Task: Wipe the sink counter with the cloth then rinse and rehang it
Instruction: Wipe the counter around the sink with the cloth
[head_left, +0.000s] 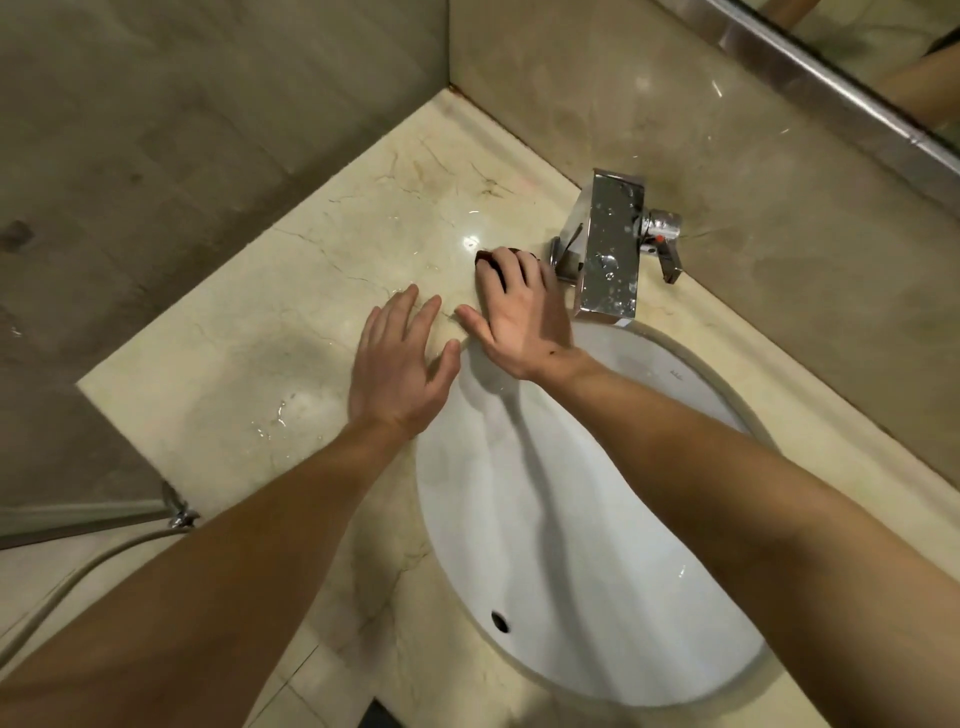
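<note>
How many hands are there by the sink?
2. The left hand is spread over the counter left of the sink. The right hand presses a dark cloth beside the tap. None look hidden.

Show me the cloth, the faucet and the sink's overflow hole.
cloth (484, 257): head view, its dark left edge.
faucet (612, 244): head view, top of the spout.
overflow hole (500, 621): head view, its dark centre.

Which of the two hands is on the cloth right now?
The right hand, beside the faucet: its fingers press the dark cloth on the counter. The left hand is spread over bare counter, with no cloth.
</note>
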